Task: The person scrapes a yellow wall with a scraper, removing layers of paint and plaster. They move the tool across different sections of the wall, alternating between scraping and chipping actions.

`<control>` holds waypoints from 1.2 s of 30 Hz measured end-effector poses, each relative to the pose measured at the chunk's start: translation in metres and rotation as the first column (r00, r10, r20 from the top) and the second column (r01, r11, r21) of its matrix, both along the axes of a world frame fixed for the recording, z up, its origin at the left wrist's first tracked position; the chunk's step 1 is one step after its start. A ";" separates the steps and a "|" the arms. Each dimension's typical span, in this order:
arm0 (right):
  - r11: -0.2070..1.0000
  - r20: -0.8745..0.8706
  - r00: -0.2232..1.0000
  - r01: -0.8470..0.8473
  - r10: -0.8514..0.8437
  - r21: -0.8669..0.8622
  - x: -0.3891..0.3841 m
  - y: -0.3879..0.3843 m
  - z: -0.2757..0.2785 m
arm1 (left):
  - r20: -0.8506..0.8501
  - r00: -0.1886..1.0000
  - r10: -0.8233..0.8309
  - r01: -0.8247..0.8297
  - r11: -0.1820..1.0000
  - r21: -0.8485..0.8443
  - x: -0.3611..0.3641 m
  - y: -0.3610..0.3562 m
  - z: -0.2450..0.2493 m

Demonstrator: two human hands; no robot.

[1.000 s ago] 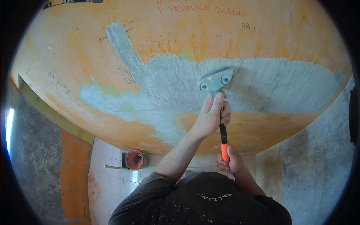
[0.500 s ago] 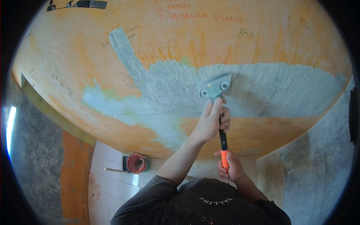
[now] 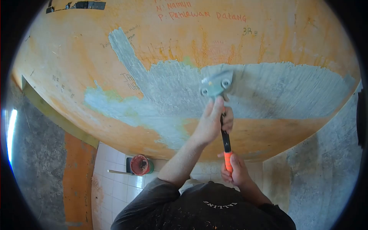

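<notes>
A long-handled scraper (image 3: pixel 217 85) with a wide blade, two round bolts and a black shaft reaches up against the wall, its head slightly blurred. My left hand (image 3: pixel 212 122) is wrapped round the shaft just below the head. Lower down, my right hand (image 3: pixel 236 171) grips the orange end of the handle. Around the blade lies a grey scraped patch (image 3: pixel 268 94) with a ragged upper edge. Above and below it, orange paint (image 3: pixel 264 50) covers the wall. Whether the blade touches the wall is hard to tell.
On the tiled floor (image 3: pixel 115 188) at lower left stands a bucket (image 3: pixel 139 165) with a reddish inside, a pale stick (image 3: pixel 119 172) beside it. Grey walls flank both sides, the left one with an orange strip (image 3: pixel 78 180). Red handwriting (image 3: pixel 203 16) marks the upper wall.
The scraper head has shifted slightly left and a little up in view, and both hands have moved with it, keeping their grip. The wall view has also shifted slightly.
</notes>
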State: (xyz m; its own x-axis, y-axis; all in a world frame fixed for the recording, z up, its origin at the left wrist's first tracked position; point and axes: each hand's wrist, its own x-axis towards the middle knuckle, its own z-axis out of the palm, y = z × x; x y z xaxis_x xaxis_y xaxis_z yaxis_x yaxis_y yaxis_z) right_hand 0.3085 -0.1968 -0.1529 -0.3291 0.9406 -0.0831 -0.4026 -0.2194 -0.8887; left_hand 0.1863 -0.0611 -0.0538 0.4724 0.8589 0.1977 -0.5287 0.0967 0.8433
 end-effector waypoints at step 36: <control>0.979 0.107 0.980 0.155 -0.170 0.132 -0.009 0.013 -0.004 | -0.044 0.999 -0.031 0.033 0.998 0.057 -0.009 0.000 0.005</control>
State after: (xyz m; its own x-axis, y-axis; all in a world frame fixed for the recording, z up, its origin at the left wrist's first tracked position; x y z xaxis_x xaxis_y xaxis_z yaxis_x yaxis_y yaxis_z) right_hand 0.2992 -0.1838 -0.1570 -0.1655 0.9862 0.0068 -0.3151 -0.0464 -0.9479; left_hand 0.1776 -0.0614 -0.0485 0.5086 0.8310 0.2252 -0.4894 0.0639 0.8697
